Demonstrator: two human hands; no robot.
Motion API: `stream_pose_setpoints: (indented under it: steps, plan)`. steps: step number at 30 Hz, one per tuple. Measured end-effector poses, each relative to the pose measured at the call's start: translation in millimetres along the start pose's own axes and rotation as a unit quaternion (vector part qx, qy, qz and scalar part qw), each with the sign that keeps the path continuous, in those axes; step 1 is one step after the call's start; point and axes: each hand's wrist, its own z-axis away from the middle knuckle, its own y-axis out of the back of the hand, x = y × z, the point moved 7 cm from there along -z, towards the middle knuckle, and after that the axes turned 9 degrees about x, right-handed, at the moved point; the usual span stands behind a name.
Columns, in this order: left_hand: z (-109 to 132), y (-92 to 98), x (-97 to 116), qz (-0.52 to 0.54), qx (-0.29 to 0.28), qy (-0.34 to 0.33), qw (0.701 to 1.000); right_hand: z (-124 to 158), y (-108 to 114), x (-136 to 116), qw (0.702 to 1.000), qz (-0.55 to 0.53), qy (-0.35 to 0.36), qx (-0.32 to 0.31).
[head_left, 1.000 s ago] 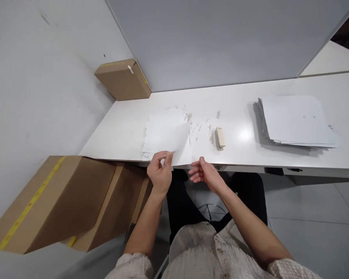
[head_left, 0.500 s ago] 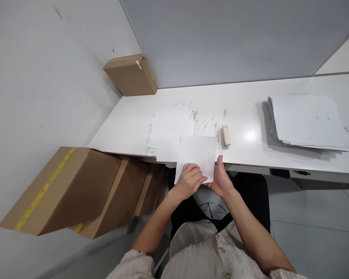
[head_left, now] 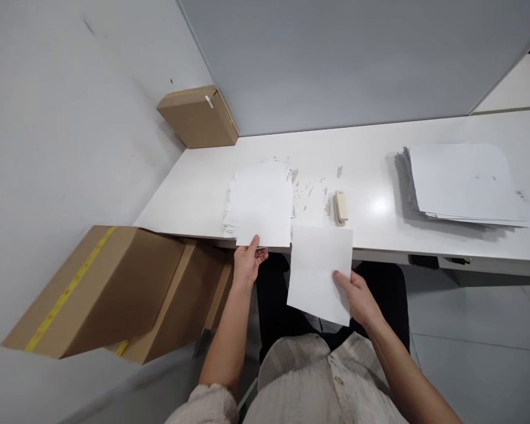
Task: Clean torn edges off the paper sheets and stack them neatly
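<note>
Left hand (head_left: 248,263) pinches the near edge of the top sheet (head_left: 265,215) on a ragged pile of white paper (head_left: 235,203), thumb on top and fingers under the edge. That pile sits at the front edge of the white desk (head_left: 194,188), left of centre, and its near edge slightly overhangs the desk.

Right hand (head_left: 357,294) grips a separate white sheet (head_left: 318,271) by its lower right edge, thumb on the upper face. This sheet is off the pile. Its far edge lies over the desk front and the rest hangs out above the person's lap. A faint crease runs across its middle. The two sheets are just beside each other; cannot tell whether they touch.

A small beige stapler (head_left: 341,207) lies on the desk just beyond the held sheet's far edge, right of the pile. Small paper scraps (head_left: 311,191) are scattered between pile and stapler.

A second, neater stack of white sheets (head_left: 461,182) sits well apart at the right end of the desk.

A brown cardboard box (head_left: 198,116) stands at the far left corner of the desk against the grey partition (head_left: 344,59). Larger cardboard boxes (head_left: 97,288) with yellow tape sit on the floor left of the person, partly under the desk.

Person is seated, in a light buttoned shirt and dark trousers.
</note>
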Motion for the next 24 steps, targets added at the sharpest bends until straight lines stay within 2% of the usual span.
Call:
stream_pose_setpoints:
  steps: [4, 6, 9, 12, 14, 16, 18, 20, 22, 24]
  plan:
    - [24, -7.3, 8, 0.075, -0.024, 0.009, 0.997, 2, 15, 0, 0.999, 0.011, 0.016, 0.029]
    - [45, -4.5, 2, 0.097, -0.030, 0.020, 0.995, 3, 16, 1, 0.999, -0.013, -0.005, 0.030]
    - [81, -3.3, -30, 0.093, -0.043, 0.063, 0.993, 3, 6, 2, 0.998, -0.046, -0.037, 0.025]
    - [109, -2.0, -71, 0.057, -0.048, 0.112, 0.991, 2, -11, -4, 0.998, -0.062, -0.027, 0.002]
    - [117, 1.6, -94, 0.003, -0.070, 0.136, 0.988, 3, -18, -10, 0.999, -0.052, 0.004, -0.012]
    - [112, 10.6, -103, -0.084, -0.091, 0.116, 0.986, 4, -20, -14, 0.999, -0.019, 0.038, -0.013]
    - [95, 24.5, -89, -0.163, -0.065, 0.015, 0.984, 7, -17, -17, 0.998, 0.019, 0.061, -0.018]
    - [79, 32.7, -60, -0.188, -0.031, -0.105, 0.976, 12, -17, -20, 0.994, 0.056, 0.078, -0.045]
    - [71, 25.9, -34, -0.166, -0.061, -0.163, 0.971, 18, -20, -29, 0.986, 0.088, 0.111, -0.086]
    - [72, 7.3, -12, -0.129, -0.127, -0.187, 0.966, 23, -26, -44, 0.973, 0.117, 0.157, -0.120]
